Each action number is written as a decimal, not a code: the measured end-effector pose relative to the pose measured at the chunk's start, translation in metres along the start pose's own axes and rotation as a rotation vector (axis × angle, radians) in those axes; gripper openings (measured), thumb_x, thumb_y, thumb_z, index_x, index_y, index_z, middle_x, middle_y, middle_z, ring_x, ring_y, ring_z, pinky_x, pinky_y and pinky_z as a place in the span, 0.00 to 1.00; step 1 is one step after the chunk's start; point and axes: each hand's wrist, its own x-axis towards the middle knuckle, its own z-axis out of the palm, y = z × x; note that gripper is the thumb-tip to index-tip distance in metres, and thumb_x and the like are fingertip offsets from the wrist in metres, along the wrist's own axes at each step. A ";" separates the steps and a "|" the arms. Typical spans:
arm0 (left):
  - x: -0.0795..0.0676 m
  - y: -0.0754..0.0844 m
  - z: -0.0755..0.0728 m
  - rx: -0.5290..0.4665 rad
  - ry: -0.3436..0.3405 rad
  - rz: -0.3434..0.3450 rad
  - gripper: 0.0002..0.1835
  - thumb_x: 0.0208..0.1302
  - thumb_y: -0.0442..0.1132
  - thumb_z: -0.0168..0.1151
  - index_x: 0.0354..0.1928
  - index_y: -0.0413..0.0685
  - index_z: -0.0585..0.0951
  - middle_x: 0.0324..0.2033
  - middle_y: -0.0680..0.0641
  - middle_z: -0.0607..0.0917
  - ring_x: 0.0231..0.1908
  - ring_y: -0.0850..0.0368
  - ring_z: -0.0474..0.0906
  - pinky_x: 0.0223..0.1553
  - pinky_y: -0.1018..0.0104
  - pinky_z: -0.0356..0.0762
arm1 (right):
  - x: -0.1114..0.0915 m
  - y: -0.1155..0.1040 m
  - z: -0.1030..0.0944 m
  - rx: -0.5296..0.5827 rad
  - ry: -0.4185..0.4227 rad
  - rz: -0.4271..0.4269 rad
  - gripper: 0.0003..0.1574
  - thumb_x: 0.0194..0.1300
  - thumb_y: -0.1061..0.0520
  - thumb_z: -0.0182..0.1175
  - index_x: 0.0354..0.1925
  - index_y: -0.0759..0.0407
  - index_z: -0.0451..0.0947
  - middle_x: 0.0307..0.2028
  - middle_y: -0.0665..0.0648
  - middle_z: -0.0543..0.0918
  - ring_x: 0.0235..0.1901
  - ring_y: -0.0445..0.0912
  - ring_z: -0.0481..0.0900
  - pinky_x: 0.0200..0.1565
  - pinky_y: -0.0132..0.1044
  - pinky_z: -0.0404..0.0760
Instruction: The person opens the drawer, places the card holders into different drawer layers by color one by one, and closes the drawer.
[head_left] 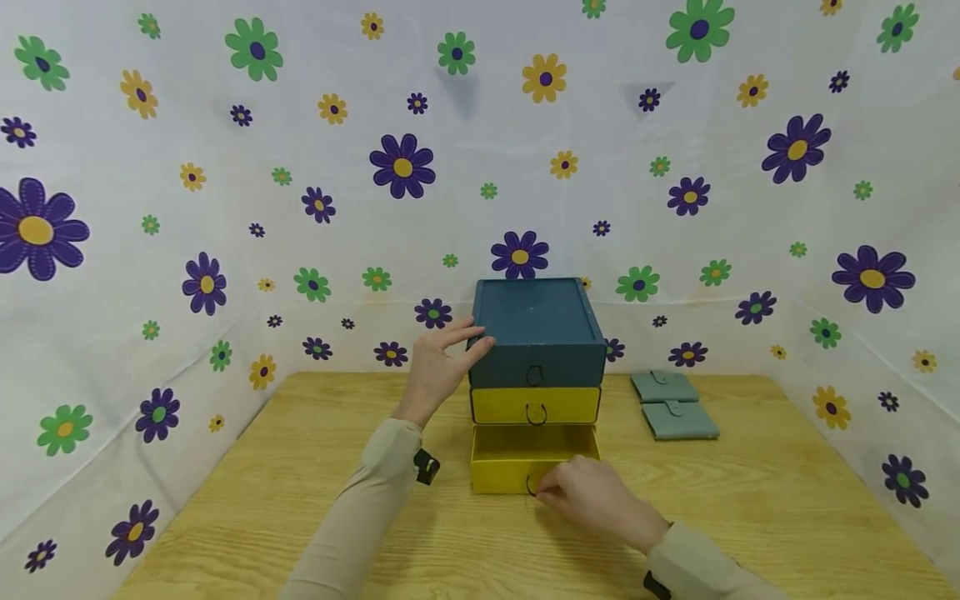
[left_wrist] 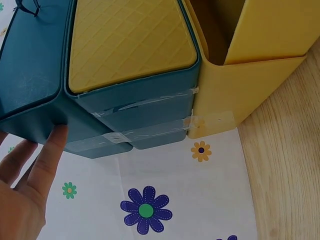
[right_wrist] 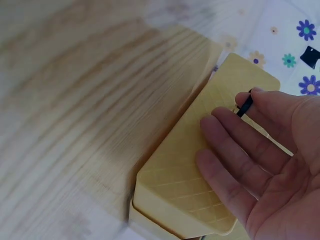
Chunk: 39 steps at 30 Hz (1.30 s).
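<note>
A stack of three drawers [head_left: 540, 367] stands on the table: a blue one on top, two yellow fronts below. The bottom yellow drawer [head_left: 498, 477] is pulled out, and its inside shows no contents from here. My right hand [head_left: 592, 497] pinches the black pull loop [right_wrist: 245, 106] on that drawer's front between thumb and index finger; the other fingers lie near the quilted front. My left hand [head_left: 438, 367] rests with extended fingers against the left side of the top blue unit [left_wrist: 35, 65]. The middle yellow drawer [head_left: 495, 405] is closed.
Two grey-green flat cases with strap closures, one farther back [head_left: 663, 387] and one in front [head_left: 681, 421], lie right of the stack. The wooden table [head_left: 300, 500] meets a flower-printed cloth [head_left: 337, 250] behind and at both sides. Clear tape [left_wrist: 145, 103] joins the units.
</note>
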 end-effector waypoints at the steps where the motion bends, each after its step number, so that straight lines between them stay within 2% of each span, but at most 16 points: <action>1: -0.001 0.000 0.000 -0.002 0.000 0.000 0.24 0.61 0.58 0.67 0.53 0.52 0.85 0.62 0.46 0.78 0.67 0.45 0.70 0.67 0.43 0.65 | -0.001 -0.001 0.001 0.003 -0.007 -0.002 0.07 0.64 0.54 0.65 0.38 0.49 0.89 0.33 0.43 0.89 0.28 0.31 0.80 0.28 0.29 0.77; 14: -0.007 0.002 0.001 0.010 0.024 0.029 0.24 0.61 0.58 0.66 0.53 0.52 0.85 0.62 0.46 0.79 0.66 0.47 0.70 0.67 0.44 0.65 | -0.022 -0.010 0.003 -0.004 -0.025 -0.053 0.06 0.64 0.54 0.66 0.36 0.49 0.89 0.31 0.42 0.88 0.27 0.28 0.78 0.28 0.27 0.77; 26: -0.016 0.007 0.004 0.017 0.039 0.032 0.24 0.60 0.57 0.67 0.53 0.51 0.85 0.61 0.46 0.79 0.66 0.43 0.71 0.67 0.41 0.64 | -0.045 -0.020 0.009 0.005 -0.051 -0.093 0.06 0.64 0.53 0.66 0.37 0.47 0.90 0.31 0.39 0.88 0.27 0.27 0.79 0.28 0.25 0.78; 35: -0.015 0.006 0.005 0.018 0.041 0.015 0.24 0.60 0.59 0.66 0.53 0.53 0.85 0.62 0.47 0.79 0.66 0.46 0.70 0.67 0.41 0.64 | -0.049 -0.027 0.007 0.016 -0.077 -0.087 0.06 0.65 0.53 0.64 0.36 0.46 0.89 0.27 0.38 0.85 0.20 0.27 0.69 0.25 0.23 0.71; 39: -0.015 0.008 0.004 0.017 0.041 0.004 0.25 0.60 0.59 0.66 0.53 0.53 0.85 0.62 0.47 0.79 0.66 0.48 0.70 0.67 0.42 0.64 | -0.050 -0.027 0.006 0.022 -0.098 -0.073 0.07 0.65 0.52 0.64 0.38 0.46 0.89 0.28 0.38 0.85 0.21 0.27 0.69 0.26 0.24 0.71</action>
